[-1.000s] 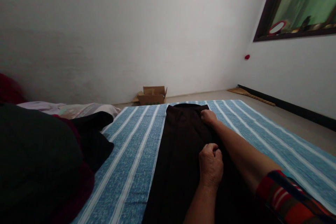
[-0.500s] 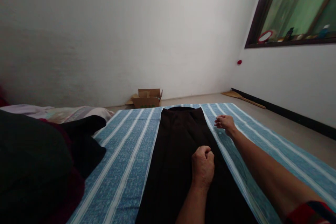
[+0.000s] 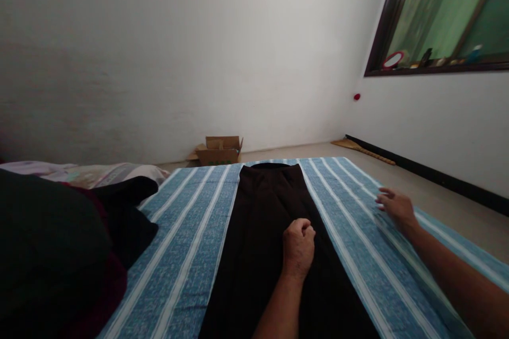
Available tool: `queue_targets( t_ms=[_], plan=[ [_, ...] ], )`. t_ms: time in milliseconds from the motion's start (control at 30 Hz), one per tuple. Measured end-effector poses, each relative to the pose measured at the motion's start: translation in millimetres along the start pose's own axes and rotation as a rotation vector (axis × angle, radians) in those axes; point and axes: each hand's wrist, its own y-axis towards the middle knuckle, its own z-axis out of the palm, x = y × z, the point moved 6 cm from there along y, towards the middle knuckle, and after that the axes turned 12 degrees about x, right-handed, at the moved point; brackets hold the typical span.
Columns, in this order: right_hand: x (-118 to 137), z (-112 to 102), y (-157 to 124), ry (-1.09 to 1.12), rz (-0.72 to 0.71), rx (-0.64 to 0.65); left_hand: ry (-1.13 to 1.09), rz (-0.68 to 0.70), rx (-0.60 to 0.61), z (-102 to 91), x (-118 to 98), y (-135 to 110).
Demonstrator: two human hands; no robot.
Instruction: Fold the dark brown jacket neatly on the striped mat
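One heap of clothes [image 3: 51,233]: nearest, at the left, dark, apart from the long garment; better kept clear of it
Dark garment [image 3: 254,238]: laid lengthwise on the striped sheet [image 3: 177,235], running toward the wall [image 3: 254,63]; long strokes along it would, I think, flatten it better than short dabs
Left hand [image 3: 299,248]: fingers curled in, over the garment's right half; from where I stand I can't tell whether they pinch cloth; a light press should anchor it without bunching
Right hand [image 3: 397,211]: out past the garment's right side, over the sheet, fingers loosely parted, nothing seen in them; whether it touches the sheet I can't say
Open end [image 3: 274,166]: farthest part of the garment, faint creases below it; worth squaring both corners
Cardboard box [image 3: 218,157]: beyond the sheet, by the wall
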Motion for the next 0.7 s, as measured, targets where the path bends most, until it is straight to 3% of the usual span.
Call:
queue_targets(
  t_ms=[133,200,300,400,467,567,700],
  plan=[
    [35,69,-67,-0.061,-0.238,0.355,-0.101,-0.011,0.010,-2.2,-3,-1],
    [65,98,-127,-0.221,-0.570,0.630,-0.178,-0.010,0.012,-3.4,-5,-1],
    [84,109,-213,-0.451,-0.849,0.813,-0.253,-0.010,-0.003,-5.4,-7,0],
    [85,97,-276,-0.543,-1.087,0.716,-0.251,-0.015,-0.012,-5.2,-8,1],
    [77,85,-309,-0.531,-1.241,0.578,-0.225,-0.023,-0.001,-2.7,-8,2],
    [59,71,-347,-0.560,-1.364,0.372,-0.155,-0.035,0.016,1.6,-10,4],
    [42,62,-383,-0.736,-1.465,0.347,-0.011,-0.018,0.043,1.2,-26,-3]
  ],
)
